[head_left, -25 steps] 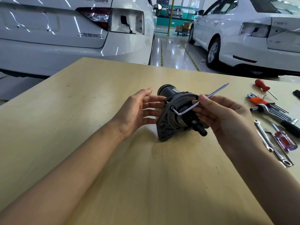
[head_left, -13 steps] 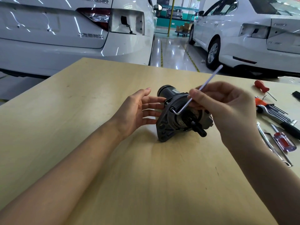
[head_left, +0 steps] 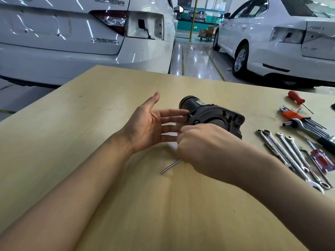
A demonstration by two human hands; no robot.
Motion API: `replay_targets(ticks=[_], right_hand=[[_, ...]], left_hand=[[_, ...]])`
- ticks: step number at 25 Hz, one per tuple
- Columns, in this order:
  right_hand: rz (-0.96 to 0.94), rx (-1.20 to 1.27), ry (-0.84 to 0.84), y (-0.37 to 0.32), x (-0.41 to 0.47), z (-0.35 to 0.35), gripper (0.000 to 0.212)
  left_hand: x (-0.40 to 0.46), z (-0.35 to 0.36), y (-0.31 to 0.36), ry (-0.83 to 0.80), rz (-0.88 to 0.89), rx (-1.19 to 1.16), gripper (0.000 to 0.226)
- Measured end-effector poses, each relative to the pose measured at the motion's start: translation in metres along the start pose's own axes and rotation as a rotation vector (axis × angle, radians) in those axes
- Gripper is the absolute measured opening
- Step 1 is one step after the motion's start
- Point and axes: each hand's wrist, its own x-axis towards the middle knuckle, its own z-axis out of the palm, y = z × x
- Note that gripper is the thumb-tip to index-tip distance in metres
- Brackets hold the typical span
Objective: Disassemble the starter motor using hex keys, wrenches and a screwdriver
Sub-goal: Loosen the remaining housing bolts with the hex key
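The dark starter motor (head_left: 208, 113) lies on its side on the wooden table (head_left: 90, 142), its flange end facing me. My left hand (head_left: 150, 127) is flat and open, its straight fingertips touching the motor's left side. My right hand (head_left: 204, 149) is curled in front of the flange and grips a silver hex key (head_left: 171, 166). The key's long arm sticks out below the fist toward me. Its short end and the bolt it meets are hidden behind my fingers.
On the right of the table lie several combination wrenches (head_left: 293, 158), a hex key set in an orange holder (head_left: 301, 118), a ratchet handle (head_left: 308, 129) and two red-handled screwdrivers (head_left: 297, 100) (head_left: 320, 158). Two white cars (head_left: 81, 33) (head_left: 290, 38) stand beyond the table's far edge.
My right hand has swung the hex key round from pointing up and right to pointing down toward me, and now covers the front of the flange. The left hand stays on the motor.
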Motion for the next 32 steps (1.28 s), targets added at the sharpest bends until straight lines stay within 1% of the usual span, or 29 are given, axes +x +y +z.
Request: replay_targets(ticks=[1, 2, 3, 5, 6, 7, 8, 9, 11, 12, 18, 23, 26, 29, 30, 31, 32], right_hand=[[-0.037, 0.028, 0.06, 0.004, -0.004, 0.002, 0.021], [-0.036, 0.119, 0.172, 0.008, -0.01, 0.003, 0.018], [0.022, 0.289, 0.326, 0.013, -0.017, 0.003, 0.013], [0.215, 0.67, 0.668, 0.022, -0.031, 0.003, 0.01], [0.345, 0.862, 0.805, 0.024, -0.035, 0.005, 0.01], [0.473, 1.077, 0.901, 0.024, -0.038, 0.007, 0.009], [0.593, 1.266, 0.954, 0.027, -0.04, 0.011, 0.007], [0.693, 1.408, 0.969, 0.029, -0.041, 0.015, 0.005], [0.832, 1.54, 0.956, 0.033, -0.042, 0.022, 0.009], [0.86, 1.562, 0.96, 0.035, -0.043, 0.024, 0.01], [0.851, 1.597, 0.971, 0.037, -0.042, 0.024, 0.01], [0.833, 1.583, 0.974, 0.037, -0.036, 0.018, 0.009], [0.788, 1.36, 0.952, 0.037, -0.028, 0.009, 0.01], [0.636, 1.063, 0.907, 0.036, -0.015, -0.005, 0.012], [0.584, 0.932, 0.867, 0.034, -0.009, -0.011, 0.01], [0.514, 0.759, 0.79, 0.031, -0.003, -0.015, 0.006], [0.412, 0.555, 0.659, 0.027, 0.002, -0.018, 0.003]], left_hand=[[0.001, 0.0, 0.0, 0.004, 0.007, 0.003, 0.075], [0.001, 0.001, -0.001, 0.007, 0.011, 0.005, 0.074], [0.001, 0.001, -0.001, 0.009, 0.013, 0.007, 0.073], [0.002, 0.001, -0.002, 0.013, 0.031, 0.03, 0.072], [0.002, 0.001, -0.003, 0.022, 0.042, 0.044, 0.071], [0.002, 0.002, -0.004, 0.029, 0.048, 0.051, 0.07], [0.003, 0.003, -0.004, 0.033, 0.05, 0.052, 0.069], [0.004, 0.004, -0.004, 0.038, 0.052, 0.055, 0.068], [0.003, 0.004, -0.004, 0.048, 0.055, 0.066, 0.067], [0.003, 0.005, -0.004, 0.05, 0.053, 0.07, 0.067], [0.002, 0.007, -0.004, 0.063, 0.069, 0.111, 0.066], [0.002, 0.008, -0.004, 0.103, 0.121, 0.203, 0.065], [0.001, 0.008, -0.005, 0.103, 0.139, 0.224, 0.065], [0.003, 0.008, -0.005, 0.102, 0.144, 0.235, 0.066], [0.003, 0.008, -0.006, 0.097, 0.142, 0.226, 0.067], [0.003, 0.008, -0.006, 0.088, 0.14, 0.209, 0.068], [0.002, 0.008, -0.006, 0.074, 0.134, 0.181, 0.071]])
